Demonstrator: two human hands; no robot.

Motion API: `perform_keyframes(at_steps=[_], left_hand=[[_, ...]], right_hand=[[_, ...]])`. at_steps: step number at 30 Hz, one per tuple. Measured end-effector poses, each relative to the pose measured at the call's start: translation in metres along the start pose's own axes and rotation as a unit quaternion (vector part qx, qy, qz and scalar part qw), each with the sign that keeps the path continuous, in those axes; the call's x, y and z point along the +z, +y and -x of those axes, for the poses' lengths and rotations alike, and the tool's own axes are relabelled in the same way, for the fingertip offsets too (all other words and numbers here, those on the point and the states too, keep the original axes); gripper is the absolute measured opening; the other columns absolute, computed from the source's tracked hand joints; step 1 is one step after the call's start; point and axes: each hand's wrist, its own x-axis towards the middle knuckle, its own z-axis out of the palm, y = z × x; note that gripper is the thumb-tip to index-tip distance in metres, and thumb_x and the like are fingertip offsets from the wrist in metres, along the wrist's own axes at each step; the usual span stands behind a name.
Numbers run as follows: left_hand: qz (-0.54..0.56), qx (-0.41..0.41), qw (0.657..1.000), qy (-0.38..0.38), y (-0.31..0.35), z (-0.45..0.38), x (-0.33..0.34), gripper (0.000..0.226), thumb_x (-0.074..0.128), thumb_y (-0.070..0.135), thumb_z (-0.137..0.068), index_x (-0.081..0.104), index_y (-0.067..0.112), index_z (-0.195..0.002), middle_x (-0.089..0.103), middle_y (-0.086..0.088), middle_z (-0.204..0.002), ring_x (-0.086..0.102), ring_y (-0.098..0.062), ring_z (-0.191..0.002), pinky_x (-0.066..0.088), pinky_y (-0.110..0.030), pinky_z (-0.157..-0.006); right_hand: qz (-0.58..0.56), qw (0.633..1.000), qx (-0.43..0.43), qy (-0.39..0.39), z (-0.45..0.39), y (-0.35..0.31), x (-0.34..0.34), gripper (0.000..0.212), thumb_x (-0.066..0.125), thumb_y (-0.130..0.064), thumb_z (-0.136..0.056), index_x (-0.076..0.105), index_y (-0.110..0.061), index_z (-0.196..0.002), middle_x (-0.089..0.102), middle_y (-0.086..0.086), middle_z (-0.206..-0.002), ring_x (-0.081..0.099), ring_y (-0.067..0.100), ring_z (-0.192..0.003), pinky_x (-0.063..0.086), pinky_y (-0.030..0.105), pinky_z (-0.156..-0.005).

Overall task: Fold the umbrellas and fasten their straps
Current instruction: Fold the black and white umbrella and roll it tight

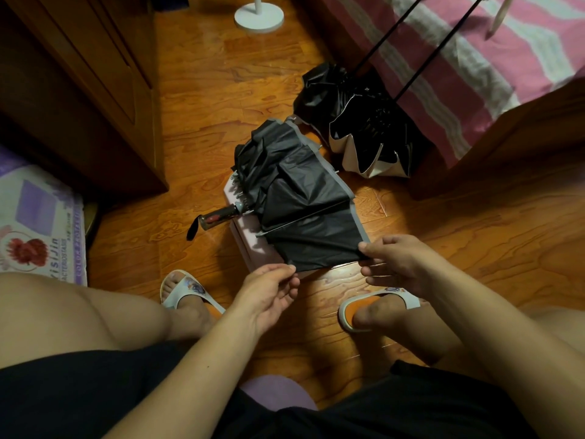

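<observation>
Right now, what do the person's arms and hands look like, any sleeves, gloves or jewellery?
Both arms are bare to the frame's edge: no sleeves show. The left hand and right hand wear no gloves, and no rings, watch or bracelets are visible. Nails look short and unpainted.

Open wooden floor (202, 99) runs from the white round stand base (259, 16) down to the grey-edged black umbrella (300, 191); a hand could pass freely there. Left side walled by the dark wooden cabinet (95, 90), with a printed package (38, 223) below it. Right side closed off by the bed frame (506, 147) and pink striped bedding (459, 58). Two more collapsed umbrellas (364, 128) fill the gap between the bed and the near umbrella, shafts leaning onto the bedding. Near umbrella lies on a pink box (243, 245), possibly a low stool. Bare floor (326, 299) between the two slippered feet (186, 293), under both hands.
</observation>
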Motion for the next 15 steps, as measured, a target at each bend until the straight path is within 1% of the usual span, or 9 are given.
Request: perform_keyframes(at_steps=[3,5,7,9,10,13,15], left_hand=[[0.006,-0.008,1.0,0.013,-0.003,0.001,0.002,0.022,0.064,-0.004,-0.094,0.059,0.007,-0.112,0.064,-0.013,-0.085,0.06,-0.017,-0.073,0.049,-0.029,-0.067],[0.018,-0.027,0.999,0.017,-0.004,0.001,0.004,0.026,0.062,-0.006,-0.094,0.056,0.007,-0.115,0.063,-0.013,-0.083,0.058,-0.017,-0.071,0.047,-0.028,-0.066],[0.027,-0.056,0.998,0.007,-0.005,0.001,0.006,0.024,0.06,-0.007,-0.095,0.056,0.009,-0.113,0.062,-0.011,-0.082,0.057,-0.016,-0.07,0.045,-0.027,-0.067],[0.021,-0.076,0.997,-0.006,-0.006,0.0,0.006,0.022,0.057,-0.008,-0.096,0.058,0.01,-0.108,0.061,-0.01,-0.084,0.056,-0.015,-0.07,0.044,-0.027,-0.068],[0.013,-0.079,0.997,-0.007,-0.006,-0.001,0.006,0.022,0.056,-0.009,-0.096,0.058,0.01,-0.106,0.061,-0.01,-0.084,0.056,-0.015,-0.07,0.044,-0.027,-0.068],[0.0,-0.075,0.997,-0.004,-0.007,-0.006,0.005,0.026,0.055,-0.01,-0.095,0.059,0.01,-0.112,0.061,-0.01,-0.083,0.056,-0.015,-0.069,0.045,-0.028,-0.067],[-0.006,-0.071,0.997,-0.004,-0.008,-0.008,0.004,0.027,0.056,-0.01,-0.095,0.058,0.011,-0.111,0.061,-0.01,-0.082,0.057,-0.016,-0.069,0.046,-0.028,-0.066]], right_hand=[[0.007,0.998,-0.004,0.059,-0.004,0.003,0.003,0.012,0.067,-0.001,-0.094,0.056,-0.005,-0.094,0.068,0.02,-0.087,0.071,0.025,-0.07,0.061,0.036,-0.065],[-0.005,0.997,-0.002,0.079,-0.006,0.004,0.004,0.02,0.065,0.007,-0.093,0.051,-0.005,-0.102,0.067,0.019,-0.087,0.071,0.026,-0.07,0.062,0.035,-0.063],[-0.014,0.996,0.006,0.086,-0.009,0.005,0.003,0.029,0.063,0.012,-0.093,0.049,-0.005,-0.112,0.067,0.02,-0.091,0.071,0.027,-0.072,0.062,0.036,-0.064],[-0.011,0.996,0.016,0.087,-0.011,0.006,0.002,0.034,0.062,0.013,-0.092,0.049,-0.003,-0.119,0.068,0.021,-0.095,0.072,0.028,-0.074,0.063,0.036,-0.063],[-0.007,0.996,0.02,0.084,-0.012,0.006,0.002,0.034,0.062,0.013,-0.092,0.05,-0.003,-0.12,0.068,0.02,-0.095,0.072,0.028,-0.075,0.063,0.037,-0.064],[0.002,0.997,0.042,0.071,-0.016,0.009,0.002,0.033,0.061,0.013,-0.093,0.053,-0.001,-0.121,0.067,0.018,-0.091,0.071,0.027,-0.074,0.064,0.038,-0.065],[0.005,0.996,0.057,0.066,-0.019,0.011,0.001,0.032,0.06,0.014,-0.093,0.053,0.001,-0.121,0.067,0.018,-0.088,0.07,0.026,-0.072,0.064,0.038,-0.064]])
